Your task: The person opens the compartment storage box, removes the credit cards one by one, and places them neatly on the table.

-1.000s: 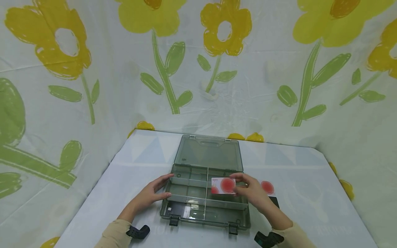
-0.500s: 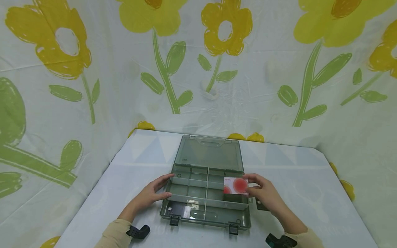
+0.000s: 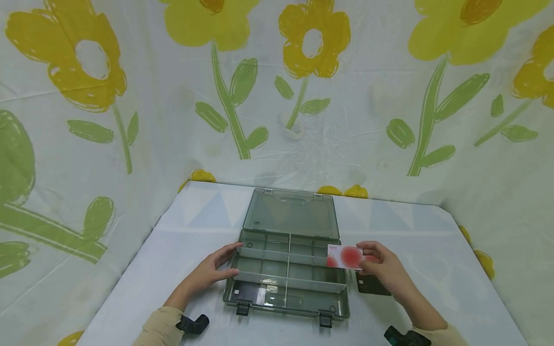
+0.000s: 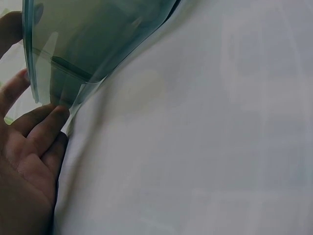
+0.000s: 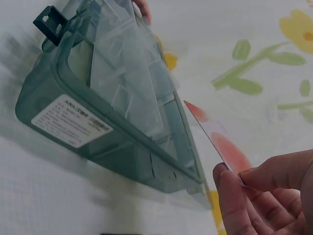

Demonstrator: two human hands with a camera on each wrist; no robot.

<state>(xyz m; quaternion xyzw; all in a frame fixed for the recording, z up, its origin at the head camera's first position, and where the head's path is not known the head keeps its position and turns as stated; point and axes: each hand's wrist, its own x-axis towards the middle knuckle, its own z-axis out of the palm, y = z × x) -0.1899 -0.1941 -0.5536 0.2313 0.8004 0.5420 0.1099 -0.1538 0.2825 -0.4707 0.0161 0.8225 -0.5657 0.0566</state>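
Observation:
My right hand pinches a white card with red circles by its right end, between thumb and fingers. The card is held above the right edge of a translucent grey-green compartment box; in the right wrist view the card shows tilted, apart from the box. My left hand rests against the box's left side, thumb and fingers spread. The left wrist view shows the fingers of this hand touching the box wall. A dark card lies in the front left compartment.
The box's lid is folded back behind it. Right of the box, a black card lies on the white table, with a red patch partly hidden behind my right hand. Two latches hang at the front. Flowered cloth surrounds the table.
My right hand has moved right with the white and red card, from over the box's right middle compartment to its right edge. My left hand and the box have stayed in place.

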